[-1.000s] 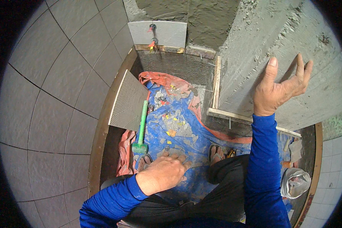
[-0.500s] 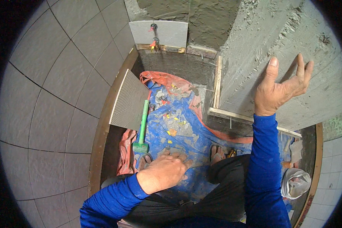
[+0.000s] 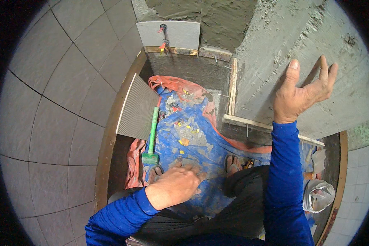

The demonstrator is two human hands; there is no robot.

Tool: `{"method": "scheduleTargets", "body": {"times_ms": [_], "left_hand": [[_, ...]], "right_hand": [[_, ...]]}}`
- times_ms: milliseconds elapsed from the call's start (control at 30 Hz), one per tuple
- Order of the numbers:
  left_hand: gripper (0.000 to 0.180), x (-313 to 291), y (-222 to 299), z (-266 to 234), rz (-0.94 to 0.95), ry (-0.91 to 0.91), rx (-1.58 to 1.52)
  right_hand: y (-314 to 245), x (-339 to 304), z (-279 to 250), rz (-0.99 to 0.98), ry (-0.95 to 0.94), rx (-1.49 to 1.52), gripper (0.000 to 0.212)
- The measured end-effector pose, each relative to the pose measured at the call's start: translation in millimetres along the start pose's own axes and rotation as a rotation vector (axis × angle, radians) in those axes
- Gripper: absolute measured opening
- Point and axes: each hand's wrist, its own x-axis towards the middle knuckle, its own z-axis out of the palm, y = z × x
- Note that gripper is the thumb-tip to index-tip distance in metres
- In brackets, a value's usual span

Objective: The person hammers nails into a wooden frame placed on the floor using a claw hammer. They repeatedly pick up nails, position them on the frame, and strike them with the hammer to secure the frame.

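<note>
My right hand (image 3: 305, 92) is raised at the right with thumb and fingers spread, holding nothing. Behind it is a grey mortar-covered wall (image 3: 270, 53); whether the fingertips touch it I cannot tell. My left hand (image 3: 176, 184) hangs above my lap, back of the hand up, its fingers loosely stretched out and partly hidden from me. No object shows in it. Ahead of it a green mallet (image 3: 150, 157) leans, handle up, against a tile (image 3: 139, 108) with a ridged back standing at the left wall.
A blue tarp (image 3: 184, 119) with mortar crumbs and small yellow bits covers the floor. Wooden battens (image 3: 250, 123) on nails edge the mortar. A pale tile (image 3: 168, 35) with pipe fittings sits on the far wall. Grey tiles (image 3: 61, 90) line the left; a whitish bag (image 3: 318, 196) stands right.
The view has shifted very slightly, so the surroundings sit a little further left. Both hands keep nearly the same pose.
</note>
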Motion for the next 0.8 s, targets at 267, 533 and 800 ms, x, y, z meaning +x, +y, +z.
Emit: {"method": "scheduleTargets", "body": {"times_ms": [267,533,800], "left_hand": [[0.058,-0.1,-0.3,0.7,-0.013,-0.027,-0.016],[0.055,0.4,-1.4,3.9,-0.006,-0.019,-0.034],[0.051,0.3,1.4,-3.9,0.007,-0.020,-0.012]], "right_hand": [[-1.6,-0.1,2.2,0.009,0.028,0.024,0.070],[0.4,1.4,1.0,-0.022,0.015,0.005,0.070],[2.7,0.5,1.5,-0.035,0.025,-0.013,0.071]]}}
